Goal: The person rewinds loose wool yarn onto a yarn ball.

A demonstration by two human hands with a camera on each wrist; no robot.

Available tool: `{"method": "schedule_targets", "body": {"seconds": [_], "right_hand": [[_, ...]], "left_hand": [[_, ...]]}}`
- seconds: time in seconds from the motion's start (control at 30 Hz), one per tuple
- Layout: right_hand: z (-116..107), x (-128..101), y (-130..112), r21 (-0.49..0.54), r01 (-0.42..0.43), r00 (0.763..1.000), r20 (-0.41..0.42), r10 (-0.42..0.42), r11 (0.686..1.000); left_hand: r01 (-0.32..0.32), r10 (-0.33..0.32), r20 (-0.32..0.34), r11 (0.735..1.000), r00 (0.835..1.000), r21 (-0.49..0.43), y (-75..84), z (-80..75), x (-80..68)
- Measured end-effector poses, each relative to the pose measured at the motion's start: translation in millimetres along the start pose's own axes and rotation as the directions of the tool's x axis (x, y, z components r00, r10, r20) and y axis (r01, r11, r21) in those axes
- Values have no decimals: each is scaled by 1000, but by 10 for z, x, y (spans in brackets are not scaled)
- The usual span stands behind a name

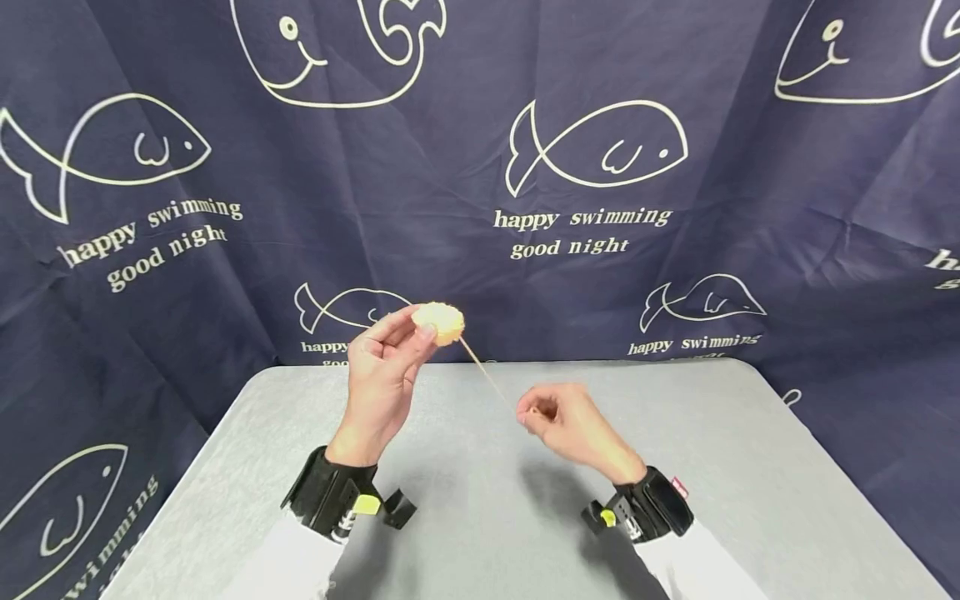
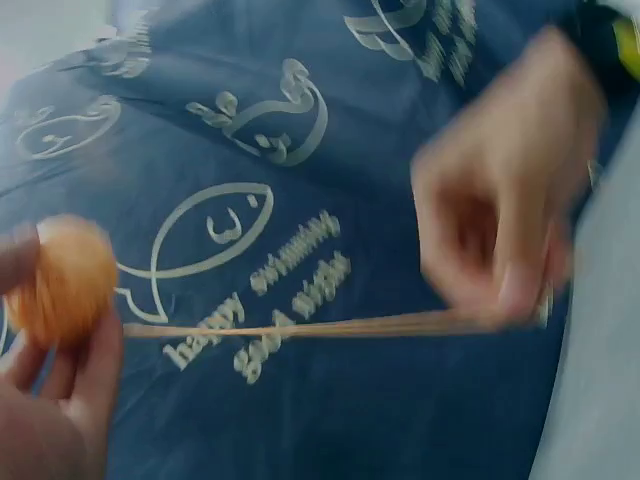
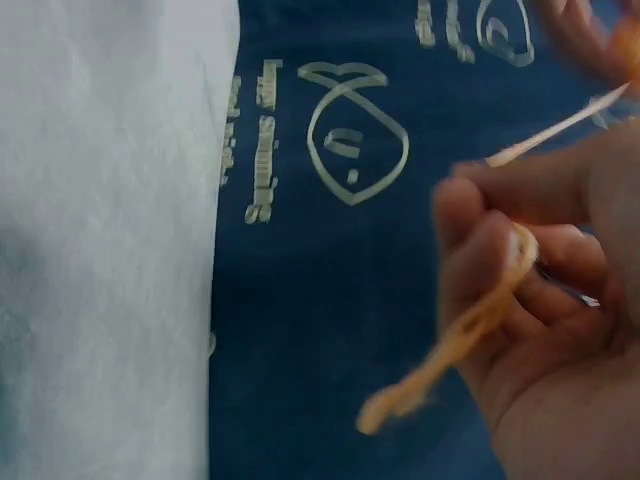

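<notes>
My left hand [image 1: 381, 385] holds up a small yellow-orange ball of yarn [image 1: 441, 322], pinched between thumb and fingers above the table's far edge. A taut yarn strand [image 1: 482, 369] runs from the ball down to my right hand [image 1: 573, 427], which pinches it with thumb and fingertips. In the left wrist view the strand [image 2: 385, 325] stretches nearly level between both hands, and the right hand is blurred. The right wrist view shows a looped orange yarn end [image 3: 440, 355] hanging out of the right hand's grip.
A light grey table [image 1: 465, 517] lies below both hands. Behind it hangs a dark blue cloth [image 1: 450, 183] with white fish drawings and lettering. Each wrist wears a black strap [image 1: 330, 493] with a small camera.
</notes>
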State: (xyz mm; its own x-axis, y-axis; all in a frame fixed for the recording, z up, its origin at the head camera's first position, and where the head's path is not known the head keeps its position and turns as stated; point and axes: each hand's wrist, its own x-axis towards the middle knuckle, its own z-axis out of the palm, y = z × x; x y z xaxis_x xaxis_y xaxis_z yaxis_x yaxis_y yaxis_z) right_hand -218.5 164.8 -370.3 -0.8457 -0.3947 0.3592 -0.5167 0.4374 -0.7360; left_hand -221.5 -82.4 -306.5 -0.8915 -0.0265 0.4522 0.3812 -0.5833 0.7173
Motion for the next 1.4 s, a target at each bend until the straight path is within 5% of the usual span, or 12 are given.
{"method": "schedule_targets", "body": {"seconds": [0.17, 0.3, 0.43, 0.53, 0.67, 0.77, 0.83, 0.9, 0.97, 1.1, 1.23, 1.4], "right_hand": [[-26, -155, -280, 6, 129, 988, 81, -129, 992], [-177, -178, -529, 122, 237, 970, 34, -242, 964], [-382, -78, -715, 233, 329, 944, -74, -321, 915], [-521, 65, -780, 275, 364, 931, -138, -338, 890], [-636, 298, -754, 273, 330, 938, -202, -282, 904], [-636, 448, -661, 279, 252, 955, -225, -193, 926], [-583, 503, -575, 288, 202, 965, -219, -141, 936], [-494, 520, -474, 307, 171, 973, -203, -111, 936], [-373, 503, -371, 318, 145, 978, -188, -88, 937], [-113, 357, -267, 295, 117, 984, -160, -72, 948], [72, 147, -335, 230, 169, 978, -161, -133, 959], [22, 45, -574, 129, 315, 936, -203, -286, 940]], "left_hand": [[-98, 137, -114, 950, 984, 296, -165, -41, 77], [-158, 194, -20, 849, 981, 504, -308, -119, 63], [-136, 89, 108, 790, 990, 598, -392, -147, -20], [-58, -94, 215, 791, 972, 610, -397, -114, -113], [59, -301, 395, 852, 868, 521, -333, -25, -235], [121, -322, 512, 915, 796, 386, -256, 45, -294], [117, -262, 561, 953, 785, 281, -215, 95, -311], [83, -169, 557, 981, 813, 177, -188, 152, -310], [19, -61, 490, 996, 870, 89, -183, 198, -295], [-123, 105, 222, 990, 969, 71, -199, 261, -237], [-140, 137, 27, 969, 990, 204, -252, 239, -157], [-72, 76, 7, 903, 997, 423, -360, 73, -97]]}}
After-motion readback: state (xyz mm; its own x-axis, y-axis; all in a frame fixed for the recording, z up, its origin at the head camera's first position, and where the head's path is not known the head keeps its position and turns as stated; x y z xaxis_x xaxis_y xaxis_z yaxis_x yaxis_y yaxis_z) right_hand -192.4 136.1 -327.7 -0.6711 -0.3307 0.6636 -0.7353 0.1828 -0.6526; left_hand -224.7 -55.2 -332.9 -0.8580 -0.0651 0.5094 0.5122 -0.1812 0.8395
